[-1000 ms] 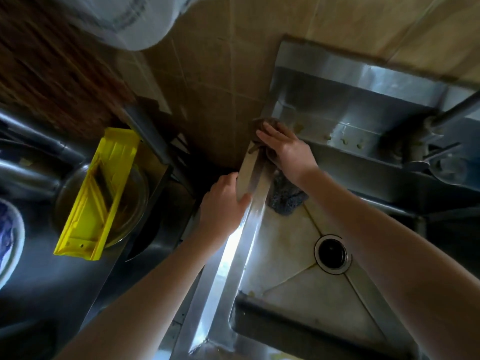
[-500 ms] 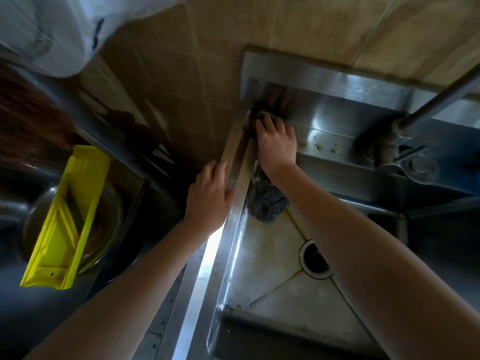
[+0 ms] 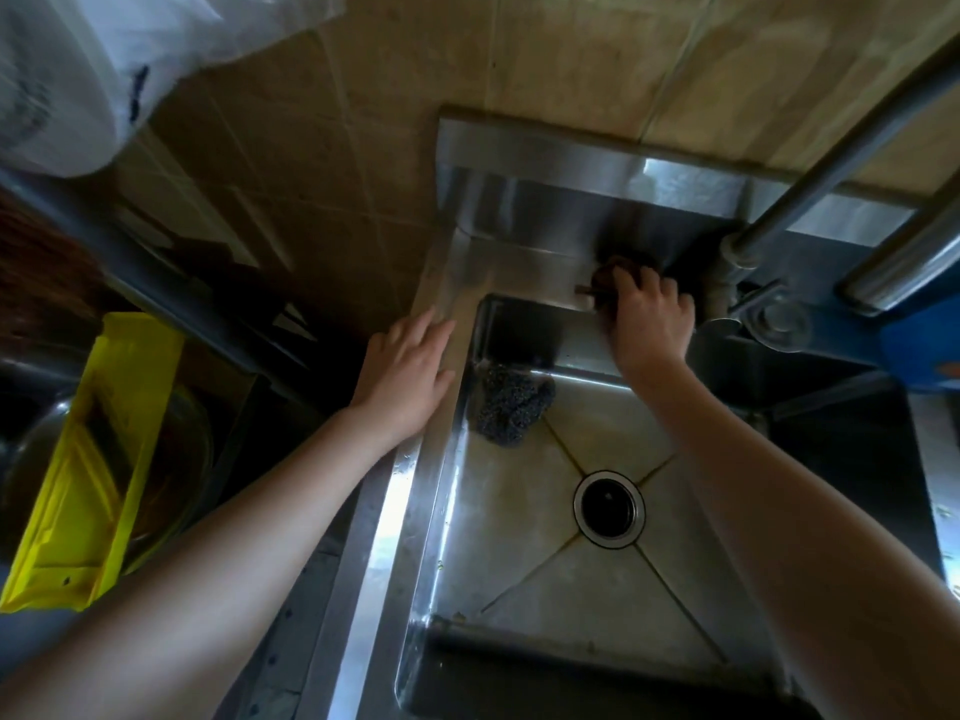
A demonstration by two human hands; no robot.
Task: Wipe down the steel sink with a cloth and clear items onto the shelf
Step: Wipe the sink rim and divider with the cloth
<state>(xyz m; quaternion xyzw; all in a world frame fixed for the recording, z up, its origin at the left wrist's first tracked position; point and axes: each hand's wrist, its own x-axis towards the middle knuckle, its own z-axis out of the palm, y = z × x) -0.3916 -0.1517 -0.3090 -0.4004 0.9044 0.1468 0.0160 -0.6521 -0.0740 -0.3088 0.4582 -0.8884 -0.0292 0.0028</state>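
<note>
Steel sink [image 3: 441, 459] rim, dark, perhaps brown cloth [image 3: 605, 275]

Steel sink [image 3: 441, 459]: brushed metal w/ glossy glare on rim, basin floor dull & stained. Scouring pad [image 3: 511, 407]: coarse grey wire mesh. Wall tiles [image 3: 571, 54]: matt beige. Yellow tray [image 3: 93, 407]: smooth plastic. Faucet pipe [image 3: 831, 168]: shiny metal.

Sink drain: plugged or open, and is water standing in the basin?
Open: the drain shows a dark unplugged hole. No pooled water shows on the sink floor, only a scouring pad near the far-left corner.
</note>
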